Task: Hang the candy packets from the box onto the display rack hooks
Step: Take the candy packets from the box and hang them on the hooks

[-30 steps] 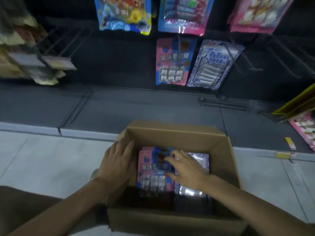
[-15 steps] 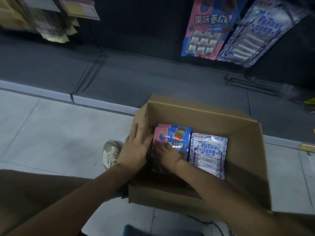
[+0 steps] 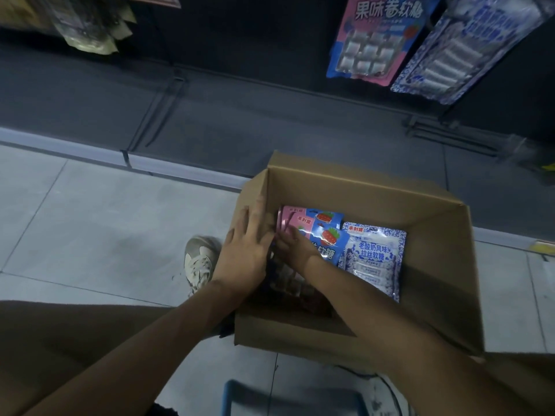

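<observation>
An open cardboard box stands on the tiled floor. Inside lie a stack of pink-and-blue candy packets on the left and a white-and-blue packet on the right. My right hand is down in the box, its fingers curled at the left edge of the pink-and-blue packets, the top one slightly askew. My left hand lies flat with straight fingers against the box's left wall. On the dark display rack above hang a matching pink-and-blue packet and a white-and-blue one.
The rack's dark base shelf runs behind the box. More packets hang at the upper left. A grey shoe is planted left of the box, and a blue object lies at the bottom edge.
My right hand slid from the top of the packets to their left edge and curled in. The top pink-and-blue packet has shifted. The view has tilted down.
</observation>
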`<state>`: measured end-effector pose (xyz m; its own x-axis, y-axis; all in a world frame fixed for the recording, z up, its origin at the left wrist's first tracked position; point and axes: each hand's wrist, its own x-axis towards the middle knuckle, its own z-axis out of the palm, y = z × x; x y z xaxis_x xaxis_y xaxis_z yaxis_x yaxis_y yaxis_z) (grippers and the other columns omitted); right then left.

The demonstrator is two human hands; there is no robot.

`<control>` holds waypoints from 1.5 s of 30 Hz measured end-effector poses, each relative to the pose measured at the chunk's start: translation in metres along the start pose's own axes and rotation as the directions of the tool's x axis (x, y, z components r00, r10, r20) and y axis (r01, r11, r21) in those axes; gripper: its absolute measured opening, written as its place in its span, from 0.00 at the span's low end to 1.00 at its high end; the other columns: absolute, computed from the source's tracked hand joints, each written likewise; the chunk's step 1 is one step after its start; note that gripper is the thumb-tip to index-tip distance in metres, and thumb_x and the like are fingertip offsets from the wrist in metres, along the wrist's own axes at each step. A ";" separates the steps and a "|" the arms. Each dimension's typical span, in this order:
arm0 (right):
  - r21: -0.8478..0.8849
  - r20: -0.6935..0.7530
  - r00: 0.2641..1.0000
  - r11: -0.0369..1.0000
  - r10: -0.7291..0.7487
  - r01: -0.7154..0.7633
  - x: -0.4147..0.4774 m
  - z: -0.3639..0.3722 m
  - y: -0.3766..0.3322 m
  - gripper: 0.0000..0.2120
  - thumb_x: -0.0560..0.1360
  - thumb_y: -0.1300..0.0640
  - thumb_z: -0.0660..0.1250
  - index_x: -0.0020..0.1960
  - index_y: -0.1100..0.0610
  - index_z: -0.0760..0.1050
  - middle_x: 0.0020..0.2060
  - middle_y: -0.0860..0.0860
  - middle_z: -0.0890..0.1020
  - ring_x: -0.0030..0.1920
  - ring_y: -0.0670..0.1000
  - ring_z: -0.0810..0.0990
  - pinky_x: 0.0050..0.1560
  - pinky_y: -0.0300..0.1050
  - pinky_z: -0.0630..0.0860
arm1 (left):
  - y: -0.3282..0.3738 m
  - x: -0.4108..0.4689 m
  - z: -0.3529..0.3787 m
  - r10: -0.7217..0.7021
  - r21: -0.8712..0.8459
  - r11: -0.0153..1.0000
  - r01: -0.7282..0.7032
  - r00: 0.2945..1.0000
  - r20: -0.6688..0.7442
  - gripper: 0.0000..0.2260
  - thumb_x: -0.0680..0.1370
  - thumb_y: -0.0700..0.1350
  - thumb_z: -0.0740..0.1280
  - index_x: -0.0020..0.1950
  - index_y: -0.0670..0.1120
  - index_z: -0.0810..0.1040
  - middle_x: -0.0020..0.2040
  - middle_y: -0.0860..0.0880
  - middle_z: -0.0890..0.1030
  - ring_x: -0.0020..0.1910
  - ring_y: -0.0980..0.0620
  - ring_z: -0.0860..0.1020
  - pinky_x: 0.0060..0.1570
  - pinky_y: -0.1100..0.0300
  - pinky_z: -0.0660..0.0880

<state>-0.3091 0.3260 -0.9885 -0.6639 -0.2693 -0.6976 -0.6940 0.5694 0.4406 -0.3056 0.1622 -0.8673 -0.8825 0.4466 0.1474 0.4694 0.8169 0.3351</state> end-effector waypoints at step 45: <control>0.505 -0.593 0.667 0.854 0.451 -0.129 -0.257 -0.027 0.156 0.10 0.64 0.56 0.80 0.42 0.50 0.80 0.35 0.47 0.82 0.43 0.55 0.80 0.57 0.52 0.67 | 0.128 0.037 -0.038 0.045 -0.251 0.968 -0.013 0.991 0.125 0.14 0.81 0.63 0.66 0.61 0.57 0.77 0.51 0.57 0.85 0.47 0.54 0.84 0.46 0.56 0.80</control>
<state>-0.2538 0.4630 -0.7250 -0.9212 -0.3830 0.0681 -0.3661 0.9128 0.1813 -0.2791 0.2691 -0.7836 -0.8497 0.5253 0.0452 0.4582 0.6932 0.5564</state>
